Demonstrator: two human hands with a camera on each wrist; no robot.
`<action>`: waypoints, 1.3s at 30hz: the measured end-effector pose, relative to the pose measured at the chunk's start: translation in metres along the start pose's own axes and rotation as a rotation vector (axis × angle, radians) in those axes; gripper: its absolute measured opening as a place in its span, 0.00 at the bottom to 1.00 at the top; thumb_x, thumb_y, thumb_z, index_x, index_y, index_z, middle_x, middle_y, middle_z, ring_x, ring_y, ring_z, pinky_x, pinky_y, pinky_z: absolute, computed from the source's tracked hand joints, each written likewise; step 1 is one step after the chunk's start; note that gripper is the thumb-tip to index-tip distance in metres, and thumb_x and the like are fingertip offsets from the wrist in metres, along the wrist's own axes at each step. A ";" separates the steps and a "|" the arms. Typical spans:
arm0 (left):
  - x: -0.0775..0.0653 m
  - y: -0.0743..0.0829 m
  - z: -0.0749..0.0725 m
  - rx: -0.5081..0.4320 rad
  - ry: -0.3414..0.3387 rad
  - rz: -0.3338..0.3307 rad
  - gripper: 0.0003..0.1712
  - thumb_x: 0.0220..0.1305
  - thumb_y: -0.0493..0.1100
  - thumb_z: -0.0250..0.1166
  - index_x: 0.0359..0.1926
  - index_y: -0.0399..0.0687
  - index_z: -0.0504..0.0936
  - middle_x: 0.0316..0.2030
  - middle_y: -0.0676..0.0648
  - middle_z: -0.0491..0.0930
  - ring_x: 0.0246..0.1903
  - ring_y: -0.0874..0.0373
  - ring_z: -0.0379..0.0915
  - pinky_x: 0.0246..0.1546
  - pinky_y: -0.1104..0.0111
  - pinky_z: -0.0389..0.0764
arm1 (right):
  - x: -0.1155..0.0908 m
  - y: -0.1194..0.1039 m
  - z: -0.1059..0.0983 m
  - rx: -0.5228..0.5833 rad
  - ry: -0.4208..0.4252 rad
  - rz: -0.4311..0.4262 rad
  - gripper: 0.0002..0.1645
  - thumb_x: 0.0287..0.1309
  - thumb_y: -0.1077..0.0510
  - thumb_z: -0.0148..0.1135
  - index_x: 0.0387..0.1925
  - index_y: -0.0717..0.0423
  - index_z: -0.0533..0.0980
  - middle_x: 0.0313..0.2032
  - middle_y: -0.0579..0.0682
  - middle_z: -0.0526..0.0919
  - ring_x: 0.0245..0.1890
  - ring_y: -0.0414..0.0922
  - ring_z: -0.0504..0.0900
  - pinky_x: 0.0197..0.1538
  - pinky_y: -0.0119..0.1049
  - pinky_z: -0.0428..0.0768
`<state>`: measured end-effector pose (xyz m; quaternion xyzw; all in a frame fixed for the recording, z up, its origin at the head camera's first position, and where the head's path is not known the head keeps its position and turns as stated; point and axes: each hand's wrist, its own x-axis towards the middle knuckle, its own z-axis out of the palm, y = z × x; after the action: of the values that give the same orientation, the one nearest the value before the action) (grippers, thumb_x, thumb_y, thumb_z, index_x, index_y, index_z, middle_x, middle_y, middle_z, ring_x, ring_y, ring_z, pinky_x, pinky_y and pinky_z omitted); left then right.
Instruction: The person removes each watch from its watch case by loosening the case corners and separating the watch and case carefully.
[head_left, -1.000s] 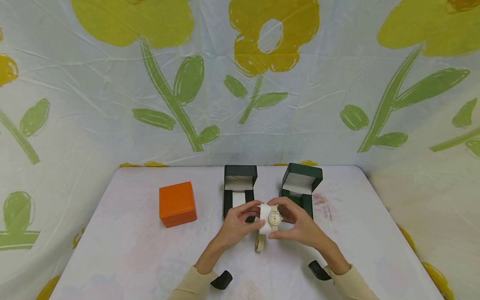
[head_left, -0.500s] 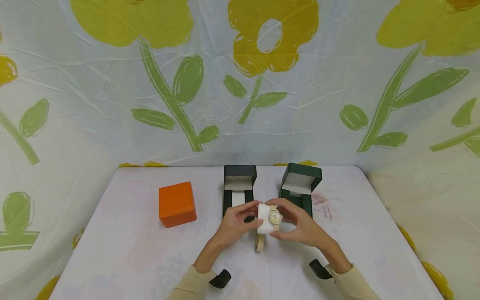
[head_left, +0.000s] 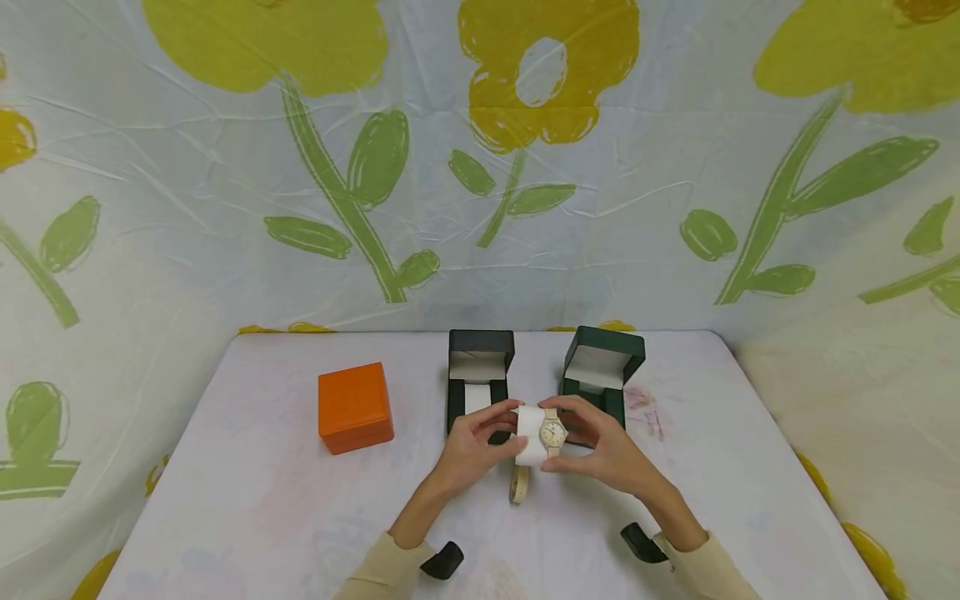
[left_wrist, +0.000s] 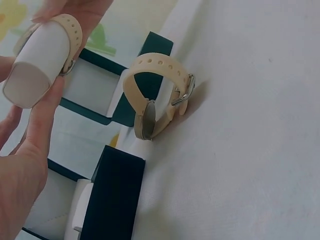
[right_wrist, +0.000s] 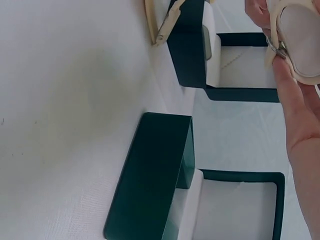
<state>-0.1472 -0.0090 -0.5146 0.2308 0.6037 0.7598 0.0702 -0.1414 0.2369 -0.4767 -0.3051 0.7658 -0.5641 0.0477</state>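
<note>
In the head view my left hand [head_left: 471, 448] pinches a white watch cushion [head_left: 528, 437] between thumb and fingers. A cream-strapped watch [head_left: 553, 433] is wrapped round the cushion's right end, its round dial facing up. My right hand [head_left: 606, 446] holds it there, thumb at the near edge and fingers at the far edge. The strap's row of holes and metal buckle [left_wrist: 68, 68] show in the left wrist view. Below the hands, a second cream-strapped watch [left_wrist: 161, 67] stands on its side on the table, buckled into a loop.
Behind my left hand stands an open dark green watch box [head_left: 482, 342] with a white cushion [head_left: 477, 398] inside. Another open green box [head_left: 615, 343] is behind my right hand. A closed orange box [head_left: 356, 408] sits further left on the white-covered table [head_left: 285, 517].
The watch has shifted slightly right relative to the cushion, and more of the white cushion shows between the hands. Boxes and the second watch stay where they were.
</note>
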 end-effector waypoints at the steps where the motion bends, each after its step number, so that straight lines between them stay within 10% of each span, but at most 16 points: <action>1: 0.000 0.000 0.000 0.007 0.003 0.002 0.30 0.61 0.27 0.70 0.65 0.30 0.76 0.53 0.32 0.81 0.50 0.51 0.79 0.60 0.49 0.77 | 0.000 0.000 0.000 -0.002 0.004 -0.001 0.46 0.48 0.65 0.82 0.67 0.57 0.71 0.63 0.53 0.75 0.57 0.52 0.82 0.58 0.39 0.82; 16: -0.002 0.001 -0.002 -0.019 -0.036 -0.045 0.30 0.64 0.31 0.70 0.67 0.32 0.75 0.55 0.35 0.81 0.51 0.54 0.79 0.57 0.65 0.81 | -0.002 0.000 -0.007 0.094 -0.036 -0.004 0.34 0.62 0.72 0.68 0.68 0.60 0.71 0.64 0.60 0.76 0.58 0.48 0.82 0.56 0.38 0.83; 33: -0.002 0.001 0.006 0.062 0.028 0.011 0.30 0.63 0.30 0.71 0.66 0.33 0.76 0.53 0.36 0.82 0.52 0.51 0.79 0.56 0.46 0.78 | -0.002 0.001 -0.004 -0.050 0.223 0.044 0.23 0.61 0.69 0.71 0.58 0.64 0.80 0.52 0.60 0.85 0.45 0.42 0.87 0.46 0.34 0.86; 39: -0.002 0.002 0.006 0.059 0.047 0.015 0.30 0.63 0.29 0.71 0.66 0.34 0.76 0.52 0.37 0.82 0.52 0.49 0.79 0.55 0.56 0.80 | -0.003 0.001 -0.006 -0.029 0.241 0.099 0.18 0.63 0.68 0.69 0.55 0.67 0.80 0.50 0.64 0.84 0.42 0.42 0.89 0.40 0.37 0.88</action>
<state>-0.1428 -0.0049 -0.5125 0.2194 0.6254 0.7476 0.0434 -0.1418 0.2439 -0.4767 -0.1974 0.7883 -0.5824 -0.0214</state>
